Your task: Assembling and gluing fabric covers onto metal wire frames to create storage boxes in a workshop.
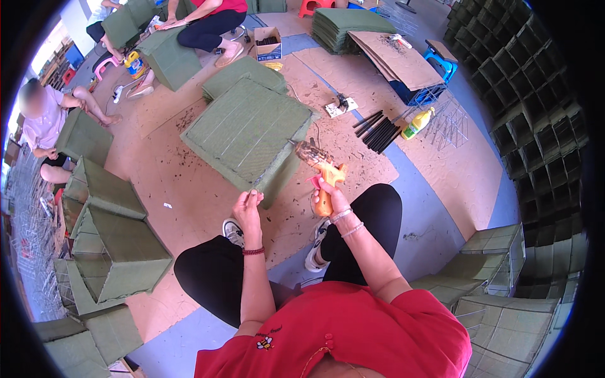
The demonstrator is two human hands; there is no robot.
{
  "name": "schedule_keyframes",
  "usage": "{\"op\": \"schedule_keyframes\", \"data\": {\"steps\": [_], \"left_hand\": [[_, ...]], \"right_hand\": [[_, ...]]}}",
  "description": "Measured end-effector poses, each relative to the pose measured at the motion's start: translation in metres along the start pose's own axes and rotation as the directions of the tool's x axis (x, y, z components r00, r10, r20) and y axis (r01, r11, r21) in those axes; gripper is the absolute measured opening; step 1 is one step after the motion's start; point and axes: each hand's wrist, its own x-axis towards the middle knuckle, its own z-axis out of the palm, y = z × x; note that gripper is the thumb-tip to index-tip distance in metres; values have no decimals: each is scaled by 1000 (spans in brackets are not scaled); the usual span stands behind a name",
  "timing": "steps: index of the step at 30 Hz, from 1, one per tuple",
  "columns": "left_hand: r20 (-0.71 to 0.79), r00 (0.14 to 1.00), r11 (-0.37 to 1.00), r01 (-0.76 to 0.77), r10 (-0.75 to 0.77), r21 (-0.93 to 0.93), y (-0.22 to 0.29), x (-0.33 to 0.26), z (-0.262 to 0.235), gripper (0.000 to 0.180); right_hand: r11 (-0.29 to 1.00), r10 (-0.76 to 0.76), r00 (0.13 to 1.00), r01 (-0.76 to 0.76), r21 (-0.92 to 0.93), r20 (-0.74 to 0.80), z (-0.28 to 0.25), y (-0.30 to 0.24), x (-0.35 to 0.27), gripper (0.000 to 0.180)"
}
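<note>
A box covered in green felt-like sheet (249,129) stands on the floor in front of my knees, its flat top facing up. In my right hand (332,196) is an orange glue gun (329,173) with a dark, grimy front end. Its nozzle points up and left, close to the right edge of the box top. My left hand (247,208) is closed in a pinch at the near edge of the box, by the corner. Whether the fingertips grip the green covering or something small is too fine to make out.
Black glue sticks (379,131) lie right of the box beside a yellow bottle (417,123). A cardboard-topped crate (397,60) and stacked green sheets (346,28) stand behind. Green boxes (120,252) flank me, with tall stacks (504,82) at right. Co-workers (47,120) sit left and behind.
</note>
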Motion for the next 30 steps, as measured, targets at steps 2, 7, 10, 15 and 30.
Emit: {"op": "schedule_keyframes", "data": {"steps": [2,7,10,15,30], "left_hand": [[8,1000,1000,4,-4,2,0,0,1,16],[6,1000,1000,9,-9,-5,-4,2,1,15],[-5,1000,1000,-3,3,-7,-6,2,-2,15],[-7,1000,999,-31,30,-42,-4,1,0,15],[3,1000,999,-3,3,-33,-4,1,-1,16]], "right_hand": [[999,-18,1000,18,50,-1,-1,-4,9,18],[993,-18,1000,21,119,-24,-2,-9,21,17],[999,6,1000,-6,52,3,1,1,8,19],[998,51,998,-50,-43,33,5,22,-21,23],[997,18,1000,-19,-70,-14,18,30,-36,21]]}}
